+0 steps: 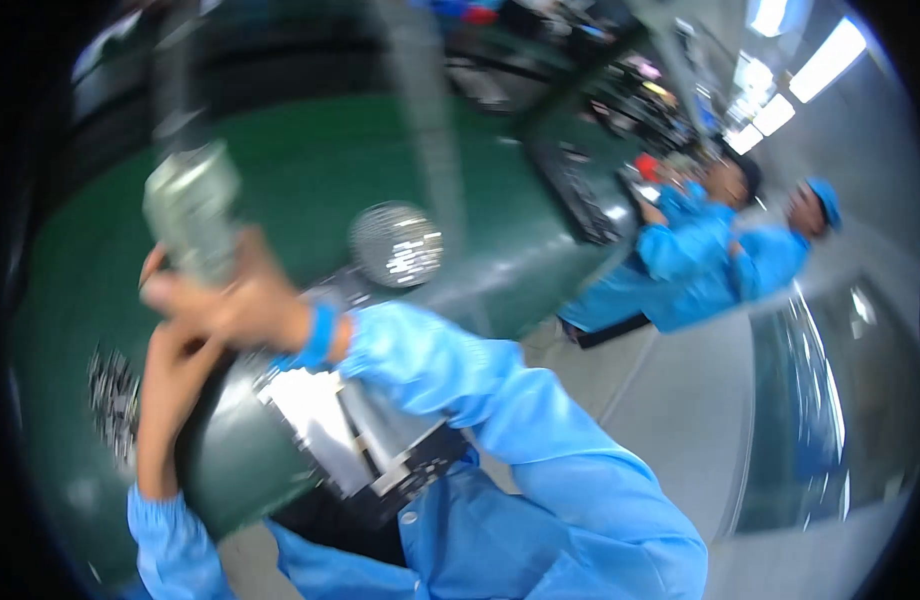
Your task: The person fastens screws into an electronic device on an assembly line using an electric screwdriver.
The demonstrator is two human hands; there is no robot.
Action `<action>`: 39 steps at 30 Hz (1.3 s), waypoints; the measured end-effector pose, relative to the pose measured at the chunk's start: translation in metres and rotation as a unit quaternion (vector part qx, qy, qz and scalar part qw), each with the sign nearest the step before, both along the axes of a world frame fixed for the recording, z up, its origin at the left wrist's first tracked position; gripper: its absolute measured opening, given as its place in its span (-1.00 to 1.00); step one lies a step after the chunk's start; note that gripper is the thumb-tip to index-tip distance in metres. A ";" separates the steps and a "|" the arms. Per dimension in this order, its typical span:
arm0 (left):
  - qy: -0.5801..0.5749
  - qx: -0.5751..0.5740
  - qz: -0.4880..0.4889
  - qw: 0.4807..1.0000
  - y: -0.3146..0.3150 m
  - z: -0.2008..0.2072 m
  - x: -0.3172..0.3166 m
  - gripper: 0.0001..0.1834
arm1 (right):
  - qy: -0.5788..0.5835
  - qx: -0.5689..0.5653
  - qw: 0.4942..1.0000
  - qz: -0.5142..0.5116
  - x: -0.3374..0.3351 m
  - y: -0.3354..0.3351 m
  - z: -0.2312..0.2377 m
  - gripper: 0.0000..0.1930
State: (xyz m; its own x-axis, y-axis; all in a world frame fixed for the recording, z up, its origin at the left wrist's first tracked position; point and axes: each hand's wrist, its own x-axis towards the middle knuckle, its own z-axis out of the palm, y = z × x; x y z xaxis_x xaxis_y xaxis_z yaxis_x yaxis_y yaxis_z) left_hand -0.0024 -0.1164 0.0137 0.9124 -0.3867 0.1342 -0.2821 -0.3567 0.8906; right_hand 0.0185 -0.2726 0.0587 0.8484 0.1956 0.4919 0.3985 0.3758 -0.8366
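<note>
Both of my hands meet over the left part of the green table and are smeared by motion. My right hand (242, 295), with a blue band at its wrist, has its fingers round the lower end of a pale green, chunky tool (193, 205) that hangs from above. Its exact kind is too blurred to tell. Just below, my left hand (185, 345) is close against my right hand, and its fingers are partly hidden. Under my right forearm lies a flat device (325, 420) with a bright silvery face and black edge parts, near the table's front edge.
A round dish (395, 240) with shiny contents stands beyond my right wrist. Small dark and silvery parts (115, 400) lie in a heap left of my left forearm. Two people in blue (700, 245) are at the right, near a black tray (580, 195) on the green table (310, 150).
</note>
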 end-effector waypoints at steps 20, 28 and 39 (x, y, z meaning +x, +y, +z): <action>-0.220 0.392 0.006 0.893 -0.075 0.019 -0.210 -0.14 | 0.067 0.029 0.997 0.020 -0.009 -0.025 0.023 -0.79; -0.221 0.335 0.076 0.913 -0.064 0.022 -0.101 -0.26 | -0.015 -0.037 0.991 -0.132 -0.002 -0.144 0.028 -0.89; -0.330 0.277 0.160 0.888 -0.027 -0.018 0.112 -0.62 | 0.095 0.099 0.982 -0.133 0.009 -0.215 -0.007 -0.86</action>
State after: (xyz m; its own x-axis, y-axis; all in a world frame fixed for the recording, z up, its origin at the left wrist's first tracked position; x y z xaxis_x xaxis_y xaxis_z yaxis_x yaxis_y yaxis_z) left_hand 0.1096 -0.1432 -0.0041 0.7802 -0.2965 0.5508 -0.4836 -0.8444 0.2306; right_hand 0.0270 -0.4873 0.0516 0.9369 -0.1279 0.3254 0.3475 0.4431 -0.8264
